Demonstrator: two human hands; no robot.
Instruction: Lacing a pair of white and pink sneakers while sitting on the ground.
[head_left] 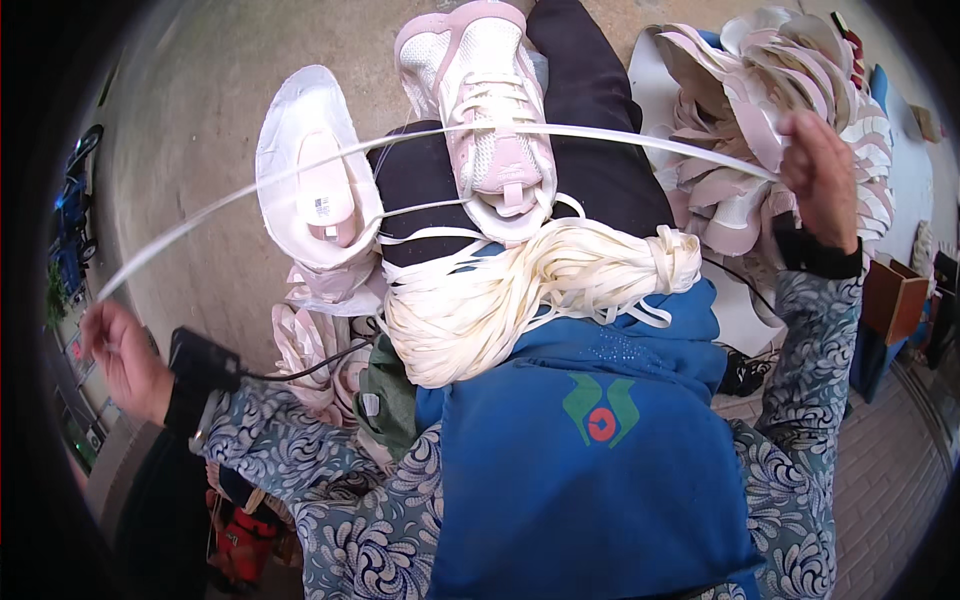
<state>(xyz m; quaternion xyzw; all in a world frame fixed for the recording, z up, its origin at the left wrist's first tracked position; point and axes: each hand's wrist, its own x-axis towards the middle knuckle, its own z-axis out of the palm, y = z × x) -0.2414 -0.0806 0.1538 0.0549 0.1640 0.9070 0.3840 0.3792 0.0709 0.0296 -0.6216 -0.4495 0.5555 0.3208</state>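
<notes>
Shoelace [650,142] across shoe [508,155] (cream lace bundle [465,315] near).

Drawn wide in a shallow arc

Features a long, flat, white lace [590,131], held near both ends, bowed upward at the middle and sloping lower to the left. Crosses right at a shoe [497,160]; hard to tell whether threaded through there. Combines white mesh and pale pink panels on the shoe, sitting upright on the lap [615,170], toe pointing away, opening nearer. Already carries white lacing in rows toward the toe, with a small pull tab on the tongue.
</notes>
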